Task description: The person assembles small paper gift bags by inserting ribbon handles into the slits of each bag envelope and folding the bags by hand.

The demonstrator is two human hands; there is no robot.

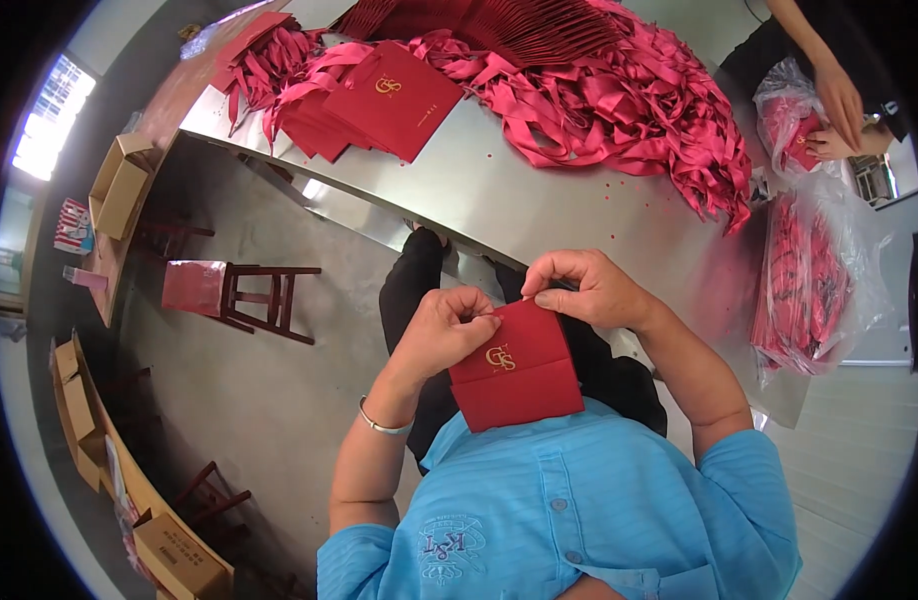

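Observation:
A red folded card envelope (514,372) with a gold emblem rests against my blue shirt, below the table edge. My left hand (447,330) pinches its upper left edge. My right hand (587,287) pinches the top edge, fingertips meeting the left hand's at the fold. On the metal table (539,210) ahead lies a stack of the same red envelopes (384,100) beside a large heap of red satin ribbons (629,100).
Clear plastic bags of red goods (814,290) lie at the table's right end, where another person's hands (839,110) handle a bag. A wooden stool (249,295) stands on the floor at left. Cardboard boxes (119,185) sit along the left wall.

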